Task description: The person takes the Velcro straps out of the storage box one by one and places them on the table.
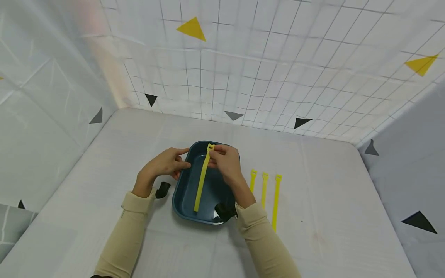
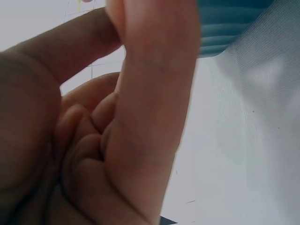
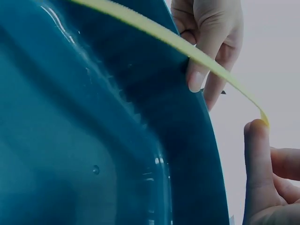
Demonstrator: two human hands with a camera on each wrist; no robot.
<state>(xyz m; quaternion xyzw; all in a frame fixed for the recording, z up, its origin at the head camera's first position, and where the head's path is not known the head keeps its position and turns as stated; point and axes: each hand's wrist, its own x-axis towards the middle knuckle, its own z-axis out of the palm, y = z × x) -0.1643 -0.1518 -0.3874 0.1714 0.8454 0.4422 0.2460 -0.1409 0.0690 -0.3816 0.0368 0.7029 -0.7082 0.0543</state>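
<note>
A dark blue tray [image 1: 215,189] with rounded corners sits on the white-covered table. My left hand [image 1: 163,163] holds its left rim, the thumb [image 3: 196,80] over the inner side and other fingers outside. In the left wrist view the palm and fingers [image 2: 154,93] fill much of the picture, with a corner of the tray [image 2: 229,23] behind. Above the tray, my right hand [image 1: 226,162] pinches a yellow hook-and-loop cable tie [image 1: 201,179] near its slotted head. The strap's tail slants down over the tray; whether it touches the floor I cannot tell.
Several yellow straps of the same kind, such as the rightmost strap [image 1: 276,200], lie side by side right of the tray, partly behind my right forearm. White sheet walls [image 1: 264,77] with grid lines and coloured triangles enclose the table [image 1: 330,216] at the back and sides.
</note>
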